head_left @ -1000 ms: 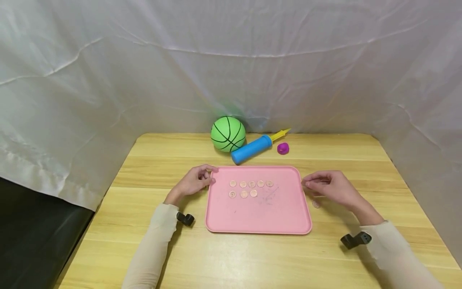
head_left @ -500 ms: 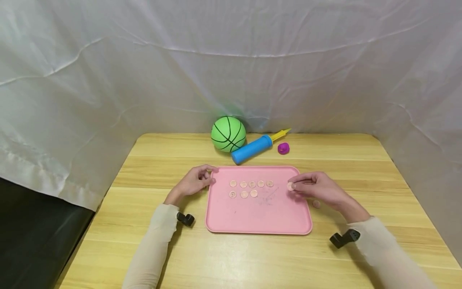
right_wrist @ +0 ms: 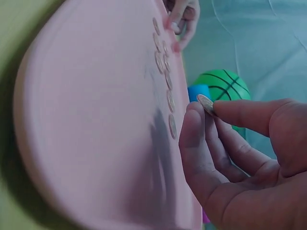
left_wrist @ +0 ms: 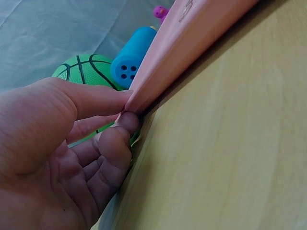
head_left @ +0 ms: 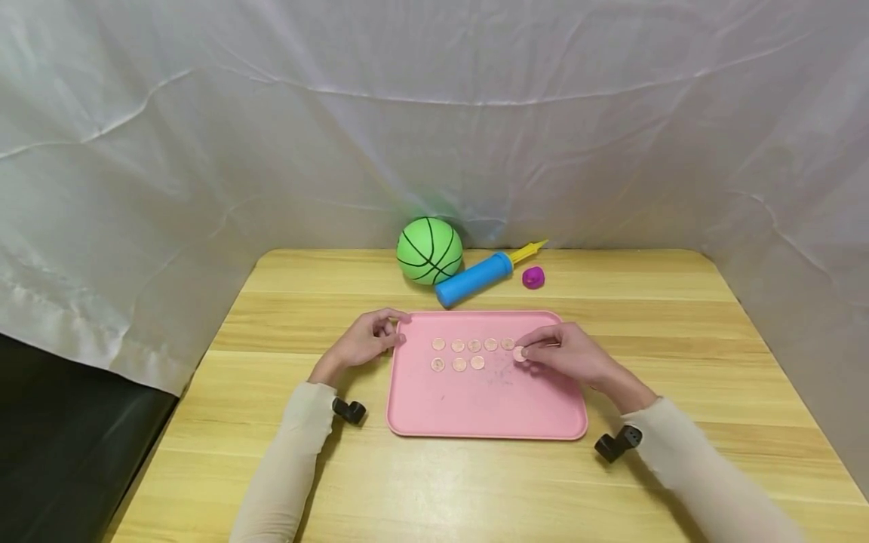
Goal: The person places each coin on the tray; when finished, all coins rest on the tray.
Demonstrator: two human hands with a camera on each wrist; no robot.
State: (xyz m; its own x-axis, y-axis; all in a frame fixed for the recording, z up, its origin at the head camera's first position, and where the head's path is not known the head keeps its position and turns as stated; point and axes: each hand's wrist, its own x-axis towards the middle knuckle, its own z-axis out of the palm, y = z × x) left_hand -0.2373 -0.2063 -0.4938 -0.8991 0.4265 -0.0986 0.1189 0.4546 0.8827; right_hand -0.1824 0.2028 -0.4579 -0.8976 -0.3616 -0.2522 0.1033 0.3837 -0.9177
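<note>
A pink tray (head_left: pixel 502 411) lies on the table with copper-coloured coins in two rows on it: several in the far row (head_left: pixel 474 345), and three in the near row (head_left: pixel 459 364). My left hand (head_left: pixel 363 341) pinches the tray's left rim, thumb on top and fingers against the outer side in the left wrist view. Between thumb and fingertips, my right hand (head_left: pixel 573 354) pinches one coin (right_wrist: pixel 206 104). It holds this coin over the tray, just right of the far row's end coin (head_left: pixel 508 344).
Behind the tray stand a green basketball (head_left: pixel 429 251) and a blue hand pump (head_left: pixel 475 279) with a yellow nozzle. A small purple toy (head_left: pixel 533 277) sits right of the pump. A pale curtain (head_left: pixel 434 113) hangs behind the wooden table (head_left: pixel 421 490).
My right hand has moved left from beside the tray's right rim to over the tray, carrying the coin. Its wrist now covers a coin seen on the table earlier. My left hand stays put.
</note>
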